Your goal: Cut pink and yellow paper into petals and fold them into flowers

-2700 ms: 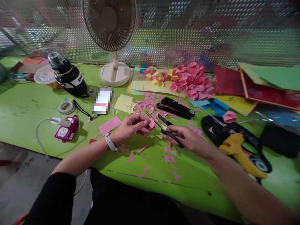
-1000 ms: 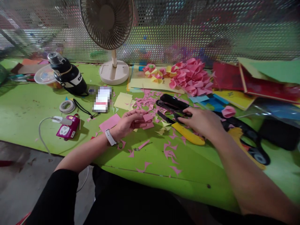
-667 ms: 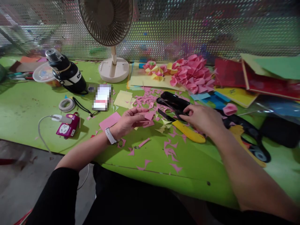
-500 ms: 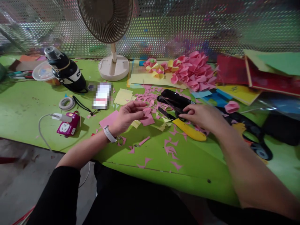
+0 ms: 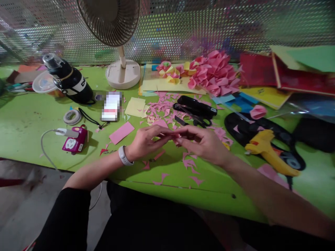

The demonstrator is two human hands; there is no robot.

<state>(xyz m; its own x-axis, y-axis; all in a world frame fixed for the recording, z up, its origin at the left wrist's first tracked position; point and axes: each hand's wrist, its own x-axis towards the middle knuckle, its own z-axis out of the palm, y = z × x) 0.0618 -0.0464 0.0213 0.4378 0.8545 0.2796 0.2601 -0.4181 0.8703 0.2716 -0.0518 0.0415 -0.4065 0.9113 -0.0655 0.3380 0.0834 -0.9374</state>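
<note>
Over the middle of the green table [image 5: 209, 202], my two hands meet at a small piece of pink paper [image 5: 176, 136]. My left hand [image 5: 144, 141], with a white band on its wrist, pinches one side of it. On the other side, my right hand [image 5: 202, 142] grips it between thumb and fingers. Fingers cover most of the paper, so its shape is unclear. Just beyond the hands lie black scissors [image 5: 202, 121] beside a black case [image 5: 195, 106]. Pink paper scraps [image 5: 162, 108] spread around. A pink paper rectangle [image 5: 121, 132] lies left of my left hand.
A fan [image 5: 123, 75] stands at the back, near folded pink paper pieces [image 5: 216, 73]. To the right is a yellow glue gun [image 5: 272, 153] on a black holder. On the left are a black bottle [image 5: 72, 82], tape roll [image 5: 72, 116], phone [image 5: 111, 106] and purple power adapter [image 5: 75, 139].
My right hand has left the scissors and moved left to the pink paper. My left hand has come slightly nearer and closed on it. The view has shifted a little.
</note>
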